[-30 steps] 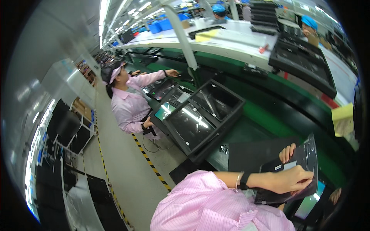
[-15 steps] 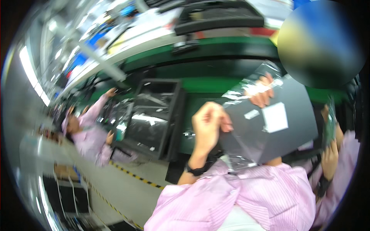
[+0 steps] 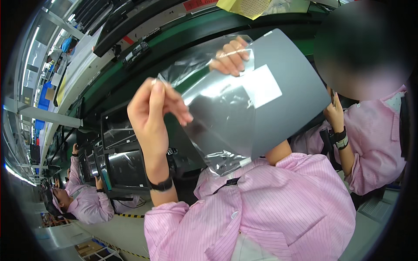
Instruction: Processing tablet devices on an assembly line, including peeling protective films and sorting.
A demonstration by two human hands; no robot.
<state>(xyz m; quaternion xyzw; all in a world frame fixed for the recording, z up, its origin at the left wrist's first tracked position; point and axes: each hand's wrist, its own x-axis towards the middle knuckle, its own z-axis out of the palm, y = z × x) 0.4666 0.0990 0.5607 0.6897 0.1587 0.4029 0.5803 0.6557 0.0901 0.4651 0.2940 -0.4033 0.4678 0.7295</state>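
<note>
I have a flat dark grey panel (image 3: 296,95) in front of me, tilted, with a white rectangular label (image 3: 264,87) on it. A loose sheet of clear plastic film (image 3: 213,117) covers its left part and sticks out past that side. My left hand (image 3: 150,111), wearing a black wristband, pinches the film's upper left corner between thumb and forefinger, its other fingers loosely curled. My right forearm passes beneath the panel. The fingers of my right hand (image 3: 230,56) curl over the panel's far edge and show through the film; its thumb is hidden.
A person in a pink striped coat (image 3: 374,135) stands close on my right. Another person (image 3: 87,202) works at the far left beside framed screens (image 3: 124,167). A green bench (image 3: 170,52) runs behind the panel, with a yellow piece (image 3: 246,8) at its far side.
My view has turned to the right. My left hand has moved away from the panel's left side, drawing the film's corner outward. The right hand still holds the panel.
</note>
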